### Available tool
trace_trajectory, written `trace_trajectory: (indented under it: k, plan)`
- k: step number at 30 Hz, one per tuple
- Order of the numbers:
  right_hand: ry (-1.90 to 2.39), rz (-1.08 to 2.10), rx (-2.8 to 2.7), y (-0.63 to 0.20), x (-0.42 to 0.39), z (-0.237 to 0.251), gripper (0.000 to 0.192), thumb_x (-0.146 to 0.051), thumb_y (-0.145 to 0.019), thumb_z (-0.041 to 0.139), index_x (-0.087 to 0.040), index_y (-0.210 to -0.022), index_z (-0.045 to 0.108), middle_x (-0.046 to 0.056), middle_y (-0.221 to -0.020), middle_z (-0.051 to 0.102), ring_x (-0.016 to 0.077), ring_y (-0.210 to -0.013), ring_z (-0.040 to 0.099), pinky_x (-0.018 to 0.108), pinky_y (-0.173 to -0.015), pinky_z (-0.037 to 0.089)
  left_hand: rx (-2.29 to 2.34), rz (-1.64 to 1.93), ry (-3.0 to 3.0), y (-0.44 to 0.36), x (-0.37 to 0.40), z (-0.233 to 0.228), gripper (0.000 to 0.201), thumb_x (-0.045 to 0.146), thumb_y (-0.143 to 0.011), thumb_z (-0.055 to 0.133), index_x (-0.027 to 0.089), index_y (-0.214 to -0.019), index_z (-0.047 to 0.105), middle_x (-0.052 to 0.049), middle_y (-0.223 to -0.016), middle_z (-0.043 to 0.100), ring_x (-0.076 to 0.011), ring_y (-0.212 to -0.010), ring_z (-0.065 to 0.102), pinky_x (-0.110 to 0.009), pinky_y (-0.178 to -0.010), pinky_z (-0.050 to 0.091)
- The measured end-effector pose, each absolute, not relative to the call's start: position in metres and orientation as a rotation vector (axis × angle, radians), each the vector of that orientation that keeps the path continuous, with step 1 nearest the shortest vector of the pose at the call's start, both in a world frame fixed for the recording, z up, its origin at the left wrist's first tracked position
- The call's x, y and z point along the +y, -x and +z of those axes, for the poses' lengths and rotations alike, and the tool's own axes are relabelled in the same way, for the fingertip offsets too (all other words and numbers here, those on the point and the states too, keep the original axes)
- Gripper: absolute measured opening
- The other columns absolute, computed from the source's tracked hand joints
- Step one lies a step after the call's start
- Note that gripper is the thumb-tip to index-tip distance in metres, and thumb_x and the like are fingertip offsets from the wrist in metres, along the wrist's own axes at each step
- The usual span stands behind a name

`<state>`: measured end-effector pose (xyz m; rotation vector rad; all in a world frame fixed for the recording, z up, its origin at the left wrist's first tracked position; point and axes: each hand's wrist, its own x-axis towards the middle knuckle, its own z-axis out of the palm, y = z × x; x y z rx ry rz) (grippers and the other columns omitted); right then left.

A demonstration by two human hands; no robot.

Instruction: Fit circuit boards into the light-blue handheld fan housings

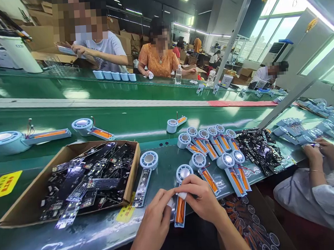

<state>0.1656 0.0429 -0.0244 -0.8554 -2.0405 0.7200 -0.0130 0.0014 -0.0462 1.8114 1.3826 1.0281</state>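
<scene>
At the table's front edge, a light-blue handheld fan [179,214] lies between my hands, its handle toward me and an orange battery showing inside. My left hand [154,220] is closed at the fan's neck from the left. From the right, my right hand [201,198] closes on the same neck, its fingertips meeting the left ones. White covers show on some of my fingertips. What the fingertips pinch there is hidden. Left of my hands lies another fan [149,160] with a circuit board [142,188] over its handle.
A cardboard box [22,207] of circuit boards stands at left. Several open fans [209,137] and a pile of boards [259,149] lie to the right. More fans [82,126] sit on the green conveyor belt [133,123]. A co-worker's hands [315,151] work at right; other people sit opposite.
</scene>
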Motion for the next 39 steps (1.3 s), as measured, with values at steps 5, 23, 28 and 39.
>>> trace_trajectory:
  k: [5, 23, 28, 39]
  plan:
    - [0.852, 0.667, -2.100, -0.166, 0.047, -0.022, 0.019, -0.017, -0.099, 0.055, -0.018, -0.102, 0.074, 0.007, -0.092, 0.064, 0.0167, -0.085, 0.063, 0.027, -0.076, 0.054, 1.431, 1.003, -1.908, 0.013, -0.002, -0.043, 0.046, 0.018, -0.089, 0.033, 0.023, -0.109, 0.074, -0.006, -0.086, 0.067, -0.0175, -0.071, 0.071, -0.026, -0.063, 0.058]
    - [1.026, -0.001, -2.307, -0.151, 0.031, -0.015, 0.023, -0.003, -0.089, 0.045, -0.017, -0.089, 0.063, 0.007, -0.088, 0.063, 0.0210, -0.075, 0.050, 0.033, -0.066, 0.041, 1.562, 1.269, -1.318, 0.002, -0.010, -0.050, 0.029, 0.038, -0.081, 0.056, 0.020, -0.096, 0.074, -0.008, -0.095, 0.078, -0.0229, -0.085, 0.076, -0.032, -0.074, 0.062]
    - [1.028, -0.062, -2.249, -0.143, 0.030, -0.021, 0.022, -0.003, -0.088, 0.045, -0.017, -0.085, 0.062, 0.007, -0.084, 0.062, 0.0212, -0.073, 0.049, 0.033, -0.065, 0.042, 1.564, 1.427, -1.343, -0.007, -0.012, -0.056, 0.025, 0.034, -0.083, 0.057, 0.021, -0.094, 0.075, -0.008, -0.095, 0.077, -0.0222, -0.088, 0.075, -0.032, -0.077, 0.062]
    - [1.010, 0.515, -2.163, -0.160, 0.042, -0.019, 0.026, -0.008, -0.097, 0.048, -0.021, -0.111, 0.067, 0.007, -0.101, 0.067, 0.0207, -0.092, 0.057, 0.034, -0.080, 0.052, 1.293, 1.340, -1.179, 0.008, -0.004, -0.053, 0.021, 0.032, -0.082, 0.065, 0.019, -0.094, 0.078, -0.007, -0.095, 0.073, -0.0196, -0.088, 0.072, -0.026, -0.077, 0.061]
